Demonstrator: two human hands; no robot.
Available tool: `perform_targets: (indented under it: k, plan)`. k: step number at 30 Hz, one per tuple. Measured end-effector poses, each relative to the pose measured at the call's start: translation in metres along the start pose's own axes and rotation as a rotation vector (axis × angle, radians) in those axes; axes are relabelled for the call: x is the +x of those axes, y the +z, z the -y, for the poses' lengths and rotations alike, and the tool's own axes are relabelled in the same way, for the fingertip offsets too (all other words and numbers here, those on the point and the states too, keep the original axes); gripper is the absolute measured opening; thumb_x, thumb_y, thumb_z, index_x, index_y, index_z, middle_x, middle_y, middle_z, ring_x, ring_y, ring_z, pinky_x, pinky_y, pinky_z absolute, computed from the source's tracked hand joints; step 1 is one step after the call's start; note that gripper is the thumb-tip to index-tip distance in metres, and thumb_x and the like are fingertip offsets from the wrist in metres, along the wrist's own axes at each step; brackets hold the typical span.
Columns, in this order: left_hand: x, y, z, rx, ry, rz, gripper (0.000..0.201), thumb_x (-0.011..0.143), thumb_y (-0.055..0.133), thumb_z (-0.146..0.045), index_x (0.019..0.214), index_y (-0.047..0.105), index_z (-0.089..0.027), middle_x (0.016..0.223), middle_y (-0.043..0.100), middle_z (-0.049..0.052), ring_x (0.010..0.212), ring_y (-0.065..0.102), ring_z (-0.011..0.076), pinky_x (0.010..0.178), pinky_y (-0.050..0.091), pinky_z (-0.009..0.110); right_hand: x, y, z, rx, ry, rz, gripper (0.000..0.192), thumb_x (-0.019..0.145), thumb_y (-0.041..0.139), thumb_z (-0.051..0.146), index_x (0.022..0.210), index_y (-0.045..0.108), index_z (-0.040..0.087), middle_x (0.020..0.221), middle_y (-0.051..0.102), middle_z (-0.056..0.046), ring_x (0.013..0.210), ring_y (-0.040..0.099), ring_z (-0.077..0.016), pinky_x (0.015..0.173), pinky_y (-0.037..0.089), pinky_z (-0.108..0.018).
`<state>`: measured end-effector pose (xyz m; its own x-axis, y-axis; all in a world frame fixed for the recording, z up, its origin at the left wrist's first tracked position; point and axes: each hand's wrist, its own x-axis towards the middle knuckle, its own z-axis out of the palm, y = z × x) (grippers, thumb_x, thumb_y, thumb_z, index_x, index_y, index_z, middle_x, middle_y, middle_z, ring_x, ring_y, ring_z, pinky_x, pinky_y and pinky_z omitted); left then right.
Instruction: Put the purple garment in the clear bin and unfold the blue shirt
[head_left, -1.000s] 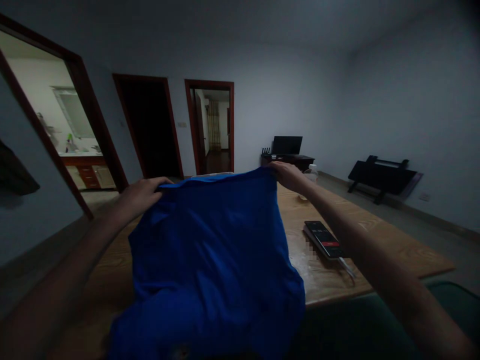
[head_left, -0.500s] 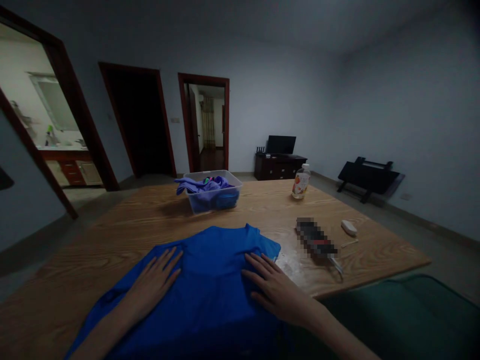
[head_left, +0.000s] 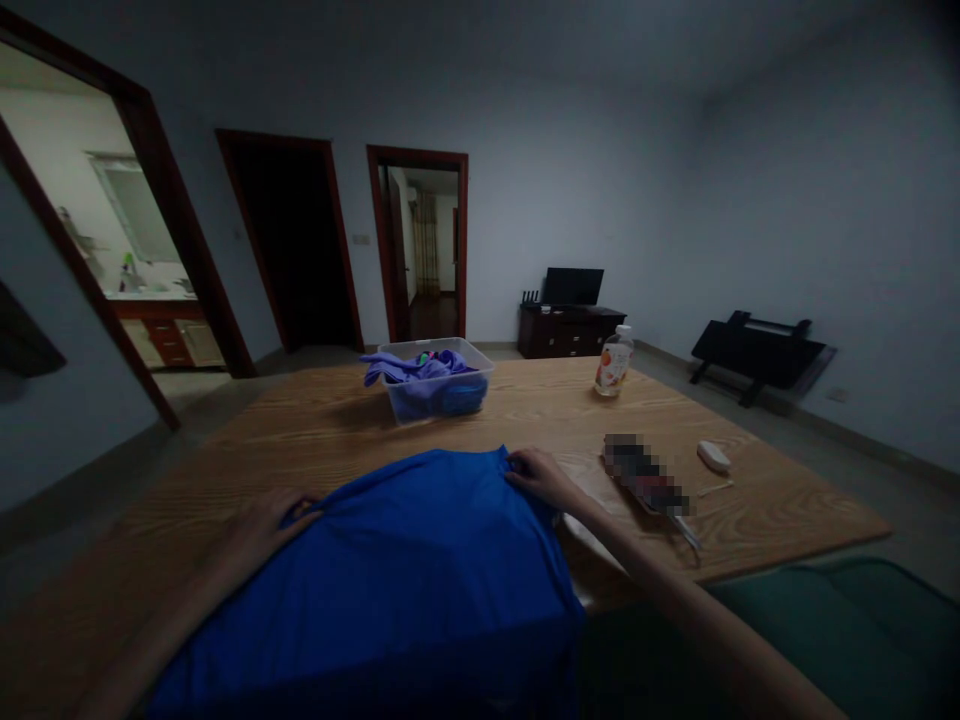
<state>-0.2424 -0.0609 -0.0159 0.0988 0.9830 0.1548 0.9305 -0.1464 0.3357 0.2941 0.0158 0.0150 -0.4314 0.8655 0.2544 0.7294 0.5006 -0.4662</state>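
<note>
A blue garment (head_left: 420,570) lies spread on the wooden table (head_left: 787,500) right in front of me, its near part hanging off the front edge. My left hand (head_left: 262,525) pinches the cloth at its far left corner. My right hand (head_left: 540,475) pinches the far right corner. Both hands rest low on the table top.
A clear plastic bin (head_left: 435,380) with purple and blue clothes stands mid-table. A drink bottle (head_left: 613,362) is at the far right, a phone (head_left: 646,480) and a small white object (head_left: 714,457) lie to the right. A green chair (head_left: 825,630) sits below the table's right edge.
A second ago both hands held the garment up in the air. It then lay on the table with flat palms on it. Now the hands have moved outward and grip its far corners.
</note>
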Motion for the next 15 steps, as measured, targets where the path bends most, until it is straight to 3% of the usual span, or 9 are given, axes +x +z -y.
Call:
perform_targets:
  k: [2, 4, 7, 10, 13, 15]
  plan:
    - [0.004, -0.013, -0.005, -0.073, 0.027, 0.058, 0.059, 0.093, 0.047, -0.073, 0.114, 0.075, -0.025, 0.115, 0.075, 0.008, 0.106, 0.07, 0.0308, 0.096, 0.055, 0.042, 0.007, -0.004, -0.001, 0.081, -0.02, 0.02, 0.016, 0.093, 0.066, 0.026, 0.104, 0.074, 0.017, 0.101, 0.075, -0.009, 0.093, 0.068, -0.0234, 0.085, 0.051, -0.035]
    - [0.013, -0.031, -0.01, -0.107, 0.06, 0.039, 0.06, 0.093, 0.045, -0.073, 0.109, 0.075, -0.024, 0.114, 0.075, 0.009, 0.106, 0.07, 0.0305, 0.097, 0.055, 0.042, 0.014, -0.015, 0.001, 0.158, -0.062, -0.024, 0.013, 0.092, 0.064, 0.024, 0.098, 0.073, 0.018, 0.094, 0.074, -0.007, 0.084, 0.067, -0.0204, 0.078, 0.051, -0.032]
    - [0.039, -0.073, -0.018, -0.059, 0.149, -0.076, 0.059, 0.092, 0.047, -0.073, 0.104, 0.076, -0.024, 0.113, 0.074, 0.009, 0.108, 0.068, 0.0299, 0.102, 0.052, 0.043, 0.028, -0.047, 0.01, 0.244, -0.144, -0.161, 0.014, 0.093, 0.06, 0.028, 0.096, 0.07, 0.019, 0.091, 0.072, -0.005, 0.081, 0.064, -0.018, 0.072, 0.05, -0.028]
    - [0.081, -0.132, -0.032, 0.074, 0.208, -0.234, 0.056, 0.096, 0.043, -0.068, 0.103, 0.075, -0.022, 0.107, 0.072, 0.011, 0.102, 0.067, 0.0287, 0.097, 0.052, 0.043, 0.056, -0.095, 0.025, 0.208, -0.21, -0.323, 0.013, 0.092, 0.059, 0.028, 0.093, 0.069, 0.02, 0.092, 0.07, -0.004, 0.082, 0.064, -0.0179, 0.069, 0.049, -0.027]
    - [0.133, -0.19, -0.057, 0.267, 0.168, -0.392, 0.051, 0.1, 0.043, -0.056, 0.112, 0.072, -0.017, 0.11, 0.07, 0.012, 0.1, 0.066, 0.0278, 0.091, 0.052, 0.044, 0.105, -0.142, 0.043, 0.025, -0.179, -0.483, 0.01, 0.089, 0.062, 0.023, 0.094, 0.07, 0.019, 0.097, 0.071, -0.005, 0.086, 0.064, -0.019, 0.074, 0.048, -0.028]
    - [0.165, -0.213, -0.078, 0.309, 0.078, -0.531, 0.044, 0.1, 0.047, -0.049, 0.111, 0.072, -0.015, 0.113, 0.071, 0.012, 0.103, 0.066, 0.0256, 0.09, 0.051, 0.04, 0.142, -0.162, 0.053, -0.137, -0.1, -0.598, 0.013, 0.092, 0.06, 0.021, 0.098, 0.071, 0.018, 0.099, 0.071, -0.007, 0.091, 0.064, -0.021, 0.081, 0.047, -0.03]
